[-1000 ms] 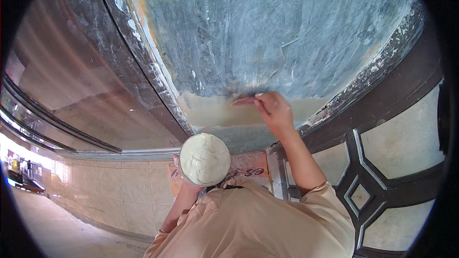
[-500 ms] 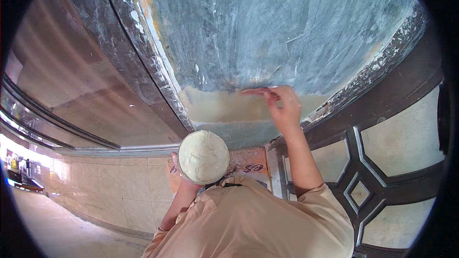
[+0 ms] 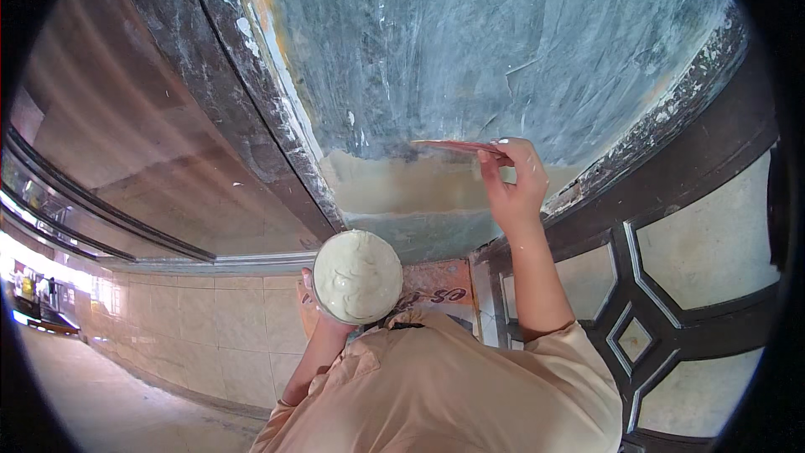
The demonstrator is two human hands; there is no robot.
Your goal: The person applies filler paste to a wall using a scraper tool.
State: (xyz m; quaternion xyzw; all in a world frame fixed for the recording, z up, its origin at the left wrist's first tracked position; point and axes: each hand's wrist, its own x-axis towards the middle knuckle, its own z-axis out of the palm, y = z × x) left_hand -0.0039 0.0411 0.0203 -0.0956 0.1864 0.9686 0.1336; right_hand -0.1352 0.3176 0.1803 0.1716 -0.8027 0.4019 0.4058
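Note:
My left hand (image 3: 329, 325) holds a round bowl (image 3: 320, 302) from below and the side, near my chest. Thick off-white putty (image 3: 359, 275) fills it to the top, its surface ridged. Part of that hand is hidden under the bowl. In front of me my right hand (image 3: 520, 184) pinches a thin reddish flat scraper (image 3: 457, 147), seen nearly edge-on and pointing left. The blade lies at the wall surface (image 3: 436, 59), just above a beige band (image 3: 411, 186); whether it touches cannot be made out. The wall is grey-blue, streaked and patchy.
A dark, paint-flecked frame (image 3: 243, 75) borders the wall on the left, beside a brown glossy panel (image 3: 151, 117). To the right stands a dark door (image 3: 671, 310) with pale panels. Beige tiles (image 3: 218, 319) cover the lower left, and an orange printed sheet (image 3: 436, 281) lies beyond my body.
My right hand has moved slightly up and to the right with the scraper, which now shows more of its length. The left hand and bowl have stayed in place.

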